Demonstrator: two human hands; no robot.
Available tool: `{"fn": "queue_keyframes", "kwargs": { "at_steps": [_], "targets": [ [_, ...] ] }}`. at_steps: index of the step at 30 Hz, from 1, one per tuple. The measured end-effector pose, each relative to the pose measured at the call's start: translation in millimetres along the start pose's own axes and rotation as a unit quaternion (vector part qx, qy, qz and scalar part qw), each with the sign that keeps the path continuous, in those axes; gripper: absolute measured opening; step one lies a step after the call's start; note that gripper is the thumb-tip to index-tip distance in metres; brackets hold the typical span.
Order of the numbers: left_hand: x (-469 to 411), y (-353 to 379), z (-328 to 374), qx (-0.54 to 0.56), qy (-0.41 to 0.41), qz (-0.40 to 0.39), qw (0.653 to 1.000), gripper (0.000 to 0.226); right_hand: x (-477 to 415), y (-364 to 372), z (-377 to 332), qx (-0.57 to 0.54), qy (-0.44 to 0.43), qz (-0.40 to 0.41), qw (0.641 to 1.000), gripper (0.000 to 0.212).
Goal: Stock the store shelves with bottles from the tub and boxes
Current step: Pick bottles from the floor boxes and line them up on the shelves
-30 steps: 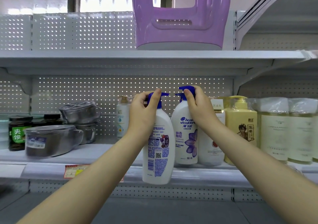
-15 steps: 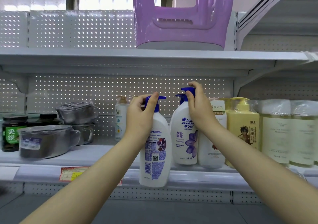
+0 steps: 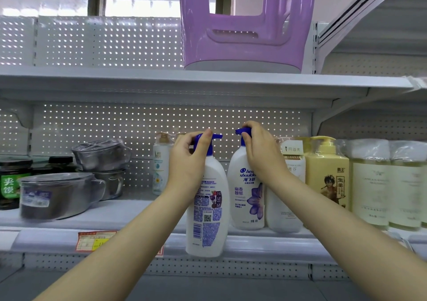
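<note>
My left hand grips the neck of a white shampoo bottle with a blue pump, back label toward me. It hangs in front of the middle shelf, its base below the shelf edge. My right hand is curled round the blue pump of a second white shampoo bottle with a purple flower label, which stands upright on the shelf. The tub and boxes are out of view.
Right of it stand a white bottle, a yellow pump bottle and wrapped pale bottles. A small white bottle stands behind my left hand. Steel pots and dark jars sit left. A purple stool tops the upper shelf.
My right hand has slid over the top of the standing bottle's pump, whose nozzle now points left. The bottle in my left hand has stayed nearly in place.
</note>
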State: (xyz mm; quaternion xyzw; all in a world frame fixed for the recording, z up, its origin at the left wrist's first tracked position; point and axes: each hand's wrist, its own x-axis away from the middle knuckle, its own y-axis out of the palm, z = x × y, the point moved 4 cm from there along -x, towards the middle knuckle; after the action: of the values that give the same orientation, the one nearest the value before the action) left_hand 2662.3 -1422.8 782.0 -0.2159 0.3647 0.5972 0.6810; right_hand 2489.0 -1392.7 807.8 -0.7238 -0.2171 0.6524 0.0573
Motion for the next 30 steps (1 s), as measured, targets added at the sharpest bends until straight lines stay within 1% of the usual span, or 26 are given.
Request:
{"fn": "queue_keyframes", "kwargs": {
  "at_steps": [4, 6, 9, 13, 16, 19, 21, 22, 24, 26, 28, 30],
  "targets": [
    [-1, 0, -1, -0.003, 0.001, -0.004, 1.0, 0.021, 0, 2, 7, 0.028, 0.018, 0.001, 0.999, 0.033],
    [-2, 0, -4, -0.002, 0.002, -0.005, 1.0, 0.021, -2, 1, 8, 0.067, 0.022, -0.006, 0.997, 0.035],
    [-3, 2, -6, 0.001, -0.001, -0.005, 1.0, 0.018, -2, -2, 5, 0.146, -0.005, 0.001, 0.989, 0.034],
    [-2, 3, -3, 0.02, -0.013, -0.004, 1.0, 0.027, -5, -6, 6, 0.164, -0.019, 0.022, 0.986, 0.027],
    [-1, 5, -1, 0.023, -0.019, -0.005, 1.0, 0.017, -5, -5, 3, 0.189, -0.038, 0.026, 0.981, 0.025],
    [0, 7, -1, 0.023, -0.013, -0.003, 1.0, 0.015, -4, -5, 2, 0.201, -0.061, 0.021, 0.977, 0.03],
    [0, 8, 0, 0.028, -0.012, -0.007, 1.0, 0.019, -2, -9, 4, 0.187, -0.055, 0.007, 0.981, 0.032],
    [0, 9, 1, 0.029, -0.013, -0.011, 0.999, 0.024, -1, -11, 5, 0.177, -0.055, 0.01, 0.983, 0.033],
    [-2, 11, 1, 0.034, -0.02, -0.017, 0.999, 0.035, 7, -18, 3, 0.149, -0.067, 0.032, 0.986, 0.034],
    [-2, 11, 3, 0.044, -0.02, -0.013, 0.999, 0.038, 21, -23, -3, 0.1, -0.089, 0.055, 0.989, 0.029],
    [-3, 11, 3, 0.053, -0.026, -0.006, 0.998, 0.034, 40, -24, -10, 0.024, -0.085, 0.026, 0.996, 0.024],
    [-3, 12, 3, 0.055, -0.032, -0.003, 0.998, 0.032, 59, -23, -15, -0.067, -0.035, -0.029, 0.997, 0.02]
  ]
}}
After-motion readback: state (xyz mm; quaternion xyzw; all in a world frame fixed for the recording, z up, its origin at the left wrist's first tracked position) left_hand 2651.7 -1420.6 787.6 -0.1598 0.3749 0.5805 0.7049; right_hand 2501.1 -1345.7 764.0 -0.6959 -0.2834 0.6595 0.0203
